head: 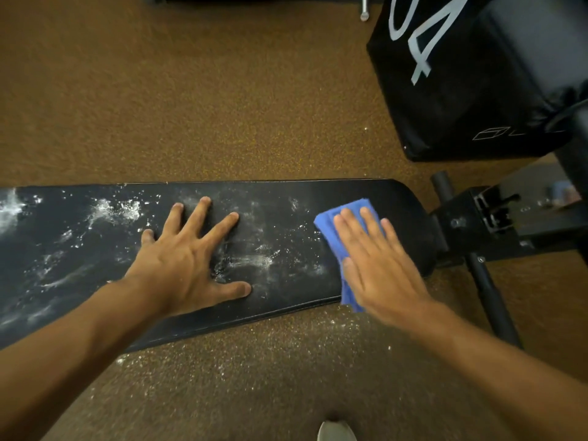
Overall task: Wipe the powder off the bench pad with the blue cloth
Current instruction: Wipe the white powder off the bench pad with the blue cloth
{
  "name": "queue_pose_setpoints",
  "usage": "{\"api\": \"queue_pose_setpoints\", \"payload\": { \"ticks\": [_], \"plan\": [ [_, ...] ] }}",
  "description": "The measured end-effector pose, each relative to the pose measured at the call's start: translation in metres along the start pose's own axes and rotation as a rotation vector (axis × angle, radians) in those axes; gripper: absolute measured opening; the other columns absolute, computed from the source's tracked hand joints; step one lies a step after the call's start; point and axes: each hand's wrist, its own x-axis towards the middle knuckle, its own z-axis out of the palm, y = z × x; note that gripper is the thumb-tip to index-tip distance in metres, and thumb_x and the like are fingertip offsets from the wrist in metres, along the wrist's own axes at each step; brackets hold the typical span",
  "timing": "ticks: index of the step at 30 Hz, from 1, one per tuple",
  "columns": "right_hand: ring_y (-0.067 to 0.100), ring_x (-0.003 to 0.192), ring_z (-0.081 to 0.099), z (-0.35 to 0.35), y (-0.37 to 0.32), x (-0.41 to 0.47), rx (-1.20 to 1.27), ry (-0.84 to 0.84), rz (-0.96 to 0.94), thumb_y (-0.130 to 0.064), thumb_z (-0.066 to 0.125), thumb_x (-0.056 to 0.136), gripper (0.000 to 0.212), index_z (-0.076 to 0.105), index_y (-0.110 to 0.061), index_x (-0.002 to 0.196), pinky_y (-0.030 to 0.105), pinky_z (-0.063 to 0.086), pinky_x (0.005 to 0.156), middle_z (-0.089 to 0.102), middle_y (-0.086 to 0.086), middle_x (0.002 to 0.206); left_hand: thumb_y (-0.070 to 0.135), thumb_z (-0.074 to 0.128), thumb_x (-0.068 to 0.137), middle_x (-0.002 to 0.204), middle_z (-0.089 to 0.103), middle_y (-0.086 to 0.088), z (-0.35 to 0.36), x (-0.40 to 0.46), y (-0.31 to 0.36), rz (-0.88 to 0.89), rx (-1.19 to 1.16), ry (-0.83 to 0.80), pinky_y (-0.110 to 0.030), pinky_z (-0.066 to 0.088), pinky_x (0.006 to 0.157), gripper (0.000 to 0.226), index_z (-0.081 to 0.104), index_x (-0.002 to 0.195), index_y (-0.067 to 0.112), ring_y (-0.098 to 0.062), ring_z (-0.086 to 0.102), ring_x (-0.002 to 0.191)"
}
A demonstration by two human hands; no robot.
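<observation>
Both flat: left hand (184,259) on powdered bench pad (79,243), right hand (378,262) pressing blue cloth (331,218).

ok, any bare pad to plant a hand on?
Cleanest patch: the bench pad's rounded end, between the blue cloth under the right hand and the metal frame. Powder covers it from the left hand leftward.
</observation>
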Motion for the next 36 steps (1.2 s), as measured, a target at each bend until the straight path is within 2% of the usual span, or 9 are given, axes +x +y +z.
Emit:
{"api": "queue_pose_setpoints", "payload": {
  "ticks": [5,8,11,16,22,24,28,33,36],
  "plan": [
    [0.034,0.156,0.004,-0.002,-0.023,0.062,0.047,0.113,0.373,-0.038,0.008,0.095,0.072,0.009,-0.011,0.161,0.056,0.009,0.124,0.009,0.008,0.17,0.109,0.016,0.049,0.167,-0.021,0.002,0.002,0.0,-0.001,0.01,-0.009,0.008,-0.069,0.028,0.114,0.124,-0.021,0.152,0.05,-0.035,-0.007,0.154],
    [0.03,0.156,-0.004,0.004,-0.05,0.018,0.063,0.065,0.137,-0.035,0.017,0.102,0.065,0.004,-0.012,0.161,0.053,0.006,0.125,0.003,0.005,0.17,0.109,0.015,0.048,0.167,-0.021,0.003,0.002,0.0,-0.002,0.005,-0.013,0.004,-0.069,0.027,0.114,0.125,-0.021,0.152,0.05,-0.035,-0.008,0.154],
    [0.024,0.156,-0.007,0.002,-0.019,-0.009,0.026,-0.008,-0.023,-0.035,0.02,0.103,0.065,0.003,-0.016,0.162,0.051,0.007,0.126,0.0,0.001,0.17,0.108,0.017,0.05,0.167,-0.022,0.002,0.001,0.0,0.0,-0.001,-0.008,0.003,-0.068,0.027,0.115,0.124,-0.022,0.152,0.05,-0.035,-0.008,0.154],
    [0.034,0.155,0.005,-0.002,-0.024,0.057,0.048,0.101,0.376,-0.038,0.009,0.095,0.072,0.009,-0.01,0.161,0.056,0.01,0.124,0.009,0.009,0.169,0.108,0.016,0.05,0.167,-0.022,0.002,0.001,0.001,-0.001,0.004,0.003,-0.006,-0.068,0.027,0.114,0.123,-0.022,0.152,0.05,-0.036,-0.008,0.154],
    [0.024,0.156,-0.01,0.003,-0.042,-0.016,0.069,-0.004,-0.018,-0.035,0.017,0.104,0.064,0.0,-0.015,0.161,0.053,0.007,0.126,-0.002,0.003,0.17,0.106,0.023,0.052,0.166,-0.023,0.003,-0.001,0.0,0.002,-0.011,-0.007,-0.017,-0.067,0.027,0.115,0.122,-0.021,0.152,0.05,-0.034,-0.009,0.154],
    [0.023,0.156,-0.007,0.003,-0.018,-0.005,0.067,0.016,0.044,-0.036,0.018,0.102,0.064,0.003,-0.017,0.162,0.054,0.011,0.125,0.001,0.002,0.17,0.106,0.023,0.053,0.166,-0.023,0.003,-0.002,-0.001,0.002,-0.012,-0.003,-0.015,-0.066,0.027,0.115,0.122,-0.021,0.152,0.05,-0.034,-0.009,0.154],
    [0.031,0.156,-0.001,0.0,-0.031,0.052,0.083,0.092,0.375,-0.039,0.012,0.097,0.07,0.004,-0.012,0.161,0.056,0.008,0.125,0.004,0.007,0.17,0.106,0.023,0.053,0.167,-0.021,0.003,-0.002,-0.001,0.002,-0.009,-0.007,-0.014,-0.067,0.027,0.115,0.122,-0.02,0.152,0.05,-0.034,-0.008,0.154],
    [0.027,0.156,-0.01,0.002,-0.055,-0.01,0.077,0.004,-0.012,-0.035,0.02,0.105,0.064,0.0,-0.013,0.161,0.053,0.006,0.126,-0.002,0.004,0.17,0.106,0.024,0.054,0.167,-0.022,0.003,-0.001,0.0,0.0,-0.008,-0.013,-0.009,-0.068,0.027,0.114,0.122,-0.02,0.152,0.05,-0.035,-0.009,0.154],
    [0.025,0.156,-0.005,0.003,-0.023,-0.008,0.063,0.007,0.046,-0.037,0.018,0.102,0.065,0.005,-0.015,0.162,0.056,0.013,0.124,0.002,0.002,0.17,0.106,0.024,0.054,0.166,-0.024,0.003,-0.001,0.0,0.002,-0.008,-0.01,-0.011,-0.067,0.026,0.115,0.122,-0.021,0.152,0.05,-0.035,-0.01,0.154]
  ]
}}
